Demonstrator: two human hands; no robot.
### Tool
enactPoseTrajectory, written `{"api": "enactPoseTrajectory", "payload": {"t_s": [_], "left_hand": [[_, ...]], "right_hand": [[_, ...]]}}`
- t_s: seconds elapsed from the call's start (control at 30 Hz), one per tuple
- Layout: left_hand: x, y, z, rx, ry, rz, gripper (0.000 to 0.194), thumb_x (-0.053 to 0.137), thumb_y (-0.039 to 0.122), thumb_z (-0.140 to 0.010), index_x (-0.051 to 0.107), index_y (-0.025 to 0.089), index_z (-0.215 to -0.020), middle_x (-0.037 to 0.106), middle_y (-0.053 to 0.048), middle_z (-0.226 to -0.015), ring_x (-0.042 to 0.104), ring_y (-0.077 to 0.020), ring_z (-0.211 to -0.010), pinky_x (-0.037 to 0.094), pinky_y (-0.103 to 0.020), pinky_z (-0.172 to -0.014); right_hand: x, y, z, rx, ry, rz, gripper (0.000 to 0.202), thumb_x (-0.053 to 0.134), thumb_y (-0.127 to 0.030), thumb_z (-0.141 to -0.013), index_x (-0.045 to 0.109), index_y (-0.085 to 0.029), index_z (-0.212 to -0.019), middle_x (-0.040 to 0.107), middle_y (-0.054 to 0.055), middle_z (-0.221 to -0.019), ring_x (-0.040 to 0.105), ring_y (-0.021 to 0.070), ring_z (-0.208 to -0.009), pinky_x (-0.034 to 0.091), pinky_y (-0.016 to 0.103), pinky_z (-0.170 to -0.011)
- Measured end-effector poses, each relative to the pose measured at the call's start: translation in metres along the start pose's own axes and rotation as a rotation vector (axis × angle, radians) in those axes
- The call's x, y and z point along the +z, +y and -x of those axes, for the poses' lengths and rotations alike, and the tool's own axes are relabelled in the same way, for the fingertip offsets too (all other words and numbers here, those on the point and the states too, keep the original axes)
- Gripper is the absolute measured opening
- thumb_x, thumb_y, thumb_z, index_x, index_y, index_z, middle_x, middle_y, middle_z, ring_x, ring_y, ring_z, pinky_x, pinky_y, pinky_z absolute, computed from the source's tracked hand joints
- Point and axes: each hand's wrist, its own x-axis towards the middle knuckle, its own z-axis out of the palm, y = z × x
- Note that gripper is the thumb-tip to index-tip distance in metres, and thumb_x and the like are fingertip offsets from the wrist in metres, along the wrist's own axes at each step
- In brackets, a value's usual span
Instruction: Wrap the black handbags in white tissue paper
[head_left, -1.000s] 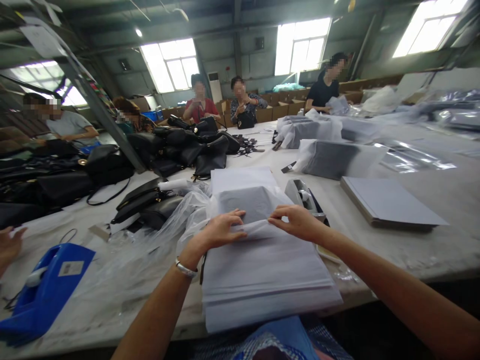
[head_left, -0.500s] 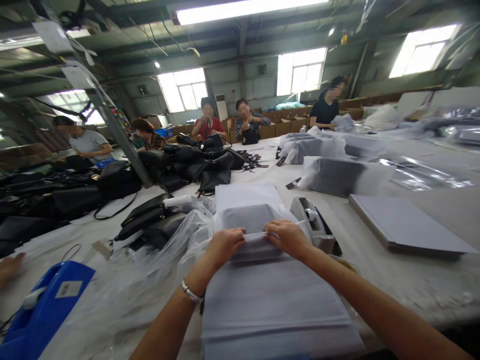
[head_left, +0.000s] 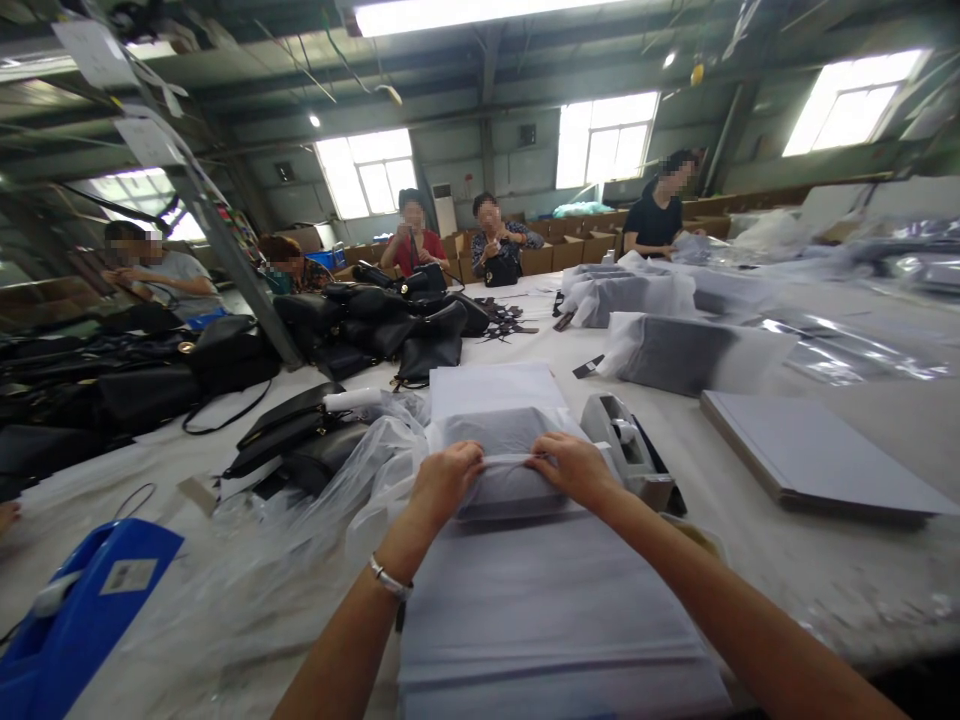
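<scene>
In front of me lies a dark bundle wrapped in thin translucent white wrapping paper (head_left: 499,428), resting on a stack of white sheets (head_left: 547,610). My left hand (head_left: 448,478), with a silver bracelet at the wrist, pinches a folded edge of that paper. The same edge is pinched by my right hand (head_left: 571,468), a short way to the right. Between the hands the fold runs across the bundle, and the dark contents show through above and below it. Just beyond my right hand stands a grey tape dispenser (head_left: 626,445).
A blue tape dispenser (head_left: 97,605) stands at left, near crumpled clear plastic (head_left: 341,480). Black handbags (head_left: 405,325) are piled beyond. At right are a stack of grey boards (head_left: 817,445) and a wrapped bundle (head_left: 667,350). Several people work around the table; a slanted metal post (head_left: 236,250) rises at left.
The fold under my fingers looks narrower, with more of the dark contents showing below it. My left hand has shifted slightly left. Another person's hand at the left edge has mostly left view.
</scene>
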Motion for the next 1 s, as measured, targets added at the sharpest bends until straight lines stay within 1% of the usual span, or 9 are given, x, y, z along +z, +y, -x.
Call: {"api": "enactPoseTrajectory", "payload": {"t_s": [0.1, 0.2, 0.3, 0.4, 0.5, 0.6, 0.77, 0.87, 1.0], "left_hand": [[-0.002, 0.011, 0.006, 0.013, 0.124, -0.084, 0.036, 0.06, 0.015, -0.091, 0.059, 0.021, -0.126, 0.061, -0.009, -0.135, 0.058, -0.0257, -0.123, 0.046, -0.041, -0.104], [0.006, 0.034, 0.019, 0.149, 0.232, -0.181, 0.033, 0.055, 0.016, -0.094, 0.058, 0.02, -0.127, 0.065, -0.008, -0.129, 0.057, -0.0252, -0.122, 0.042, -0.043, -0.108], [0.027, 0.054, 0.03, 0.221, 0.141, -0.196, 0.026, 0.054, 0.02, -0.096, 0.063, 0.019, -0.12, 0.067, -0.007, -0.126, 0.061, -0.0236, -0.116, 0.048, -0.038, -0.101], [0.045, 0.06, 0.034, 0.129, 0.059, -0.211, 0.033, 0.055, 0.023, -0.095, 0.058, 0.018, -0.128, 0.058, -0.007, -0.139, 0.051, -0.0275, -0.131, 0.046, -0.046, -0.106], [0.048, 0.054, 0.034, 0.043, -0.007, -0.17, 0.04, 0.054, 0.027, -0.096, 0.051, 0.025, -0.136, 0.048, -0.004, -0.149, 0.04, -0.0277, -0.139, 0.04, -0.055, -0.11], [0.041, 0.047, 0.033, -0.001, -0.062, -0.137, 0.044, 0.055, 0.032, -0.096, 0.048, 0.031, -0.139, 0.041, -0.002, -0.154, 0.033, -0.0303, -0.143, 0.038, -0.061, -0.109], [0.037, 0.041, 0.033, 0.019, -0.081, -0.128, 0.049, 0.056, 0.035, -0.095, 0.045, 0.032, -0.142, 0.037, -0.001, -0.156, 0.03, -0.0313, -0.145, 0.036, -0.062, -0.109], [0.039, 0.041, 0.033, 0.028, -0.076, -0.126, 0.049, 0.056, 0.037, -0.094, 0.046, 0.032, -0.142, 0.038, -0.003, -0.155, 0.03, -0.0314, -0.145, 0.036, -0.061, -0.11], [0.039, 0.041, 0.033, 0.035, -0.072, -0.126, 0.049, 0.056, 0.038, -0.094, 0.047, 0.031, -0.142, 0.038, -0.004, -0.155, 0.031, -0.0322, -0.144, 0.036, -0.06, -0.11]], "right_hand": [[0.0, 0.0, -0.001, 0.027, -0.019, 0.022, 0.017, 0.063, -0.04, -0.091, 0.068, -0.024, -0.089, 0.071, 0.001, -0.095, 0.065, 0.0183, -0.089, 0.042, 0.027, -0.072], [-0.001, 0.0, -0.003, 0.028, -0.022, 0.041, 0.017, 0.063, -0.041, -0.09, 0.068, -0.024, -0.087, 0.071, 0.001, -0.093, 0.066, 0.0185, -0.086, 0.042, 0.028, -0.07], [0.0, 0.001, -0.007, 0.034, -0.013, 0.074, 0.017, 0.062, -0.04, -0.091, 0.068, -0.024, -0.088, 0.072, 0.001, -0.094, 0.066, 0.0195, -0.085, 0.043, 0.029, -0.07], [0.0, 0.007, -0.01, 0.025, 0.025, 0.142, 0.013, 0.06, -0.031, -0.092, 0.068, -0.022, -0.092, 0.072, 0.004, -0.099, 0.067, 0.022, -0.088, 0.046, 0.032, -0.076], [-0.006, 0.018, 0.0, -0.026, 0.143, 0.192, 0.015, 0.056, -0.021, -0.093, 0.068, -0.02, -0.102, 0.07, 0.006, -0.116, 0.064, 0.0249, -0.103, 0.046, 0.037, -0.091], [-0.022, 0.037, 0.029, -0.018, 0.313, 0.184, 0.02, 0.054, -0.023, -0.094, 0.067, -0.021, -0.109, 0.065, 0.006, -0.128, 0.057, 0.0257, -0.119, 0.041, 0.04, -0.105], [-0.045, 0.08, 0.089, 0.276, 0.442, 0.179, 0.03, 0.057, -0.04, -0.09, 0.069, -0.019, -0.108, 0.058, 0.012, -0.136, 0.044, 0.0315, -0.134, 0.033, 0.05, -0.113], [-0.046, 0.099, 0.106, 0.514, 0.351, 0.057, 0.036, 0.058, -0.047, -0.086, 0.075, -0.019, -0.1, 0.053, 0.013, -0.142, 0.041, 0.0341, -0.136, 0.03, 0.051, -0.114], [-0.038, 0.108, 0.103, 0.76, 0.236, -0.379, 0.04, 0.059, -0.055, -0.083, 0.079, -0.022, -0.091, 0.053, 0.011, -0.144, 0.047, 0.0318, -0.132, 0.029, 0.047, -0.115]]}}
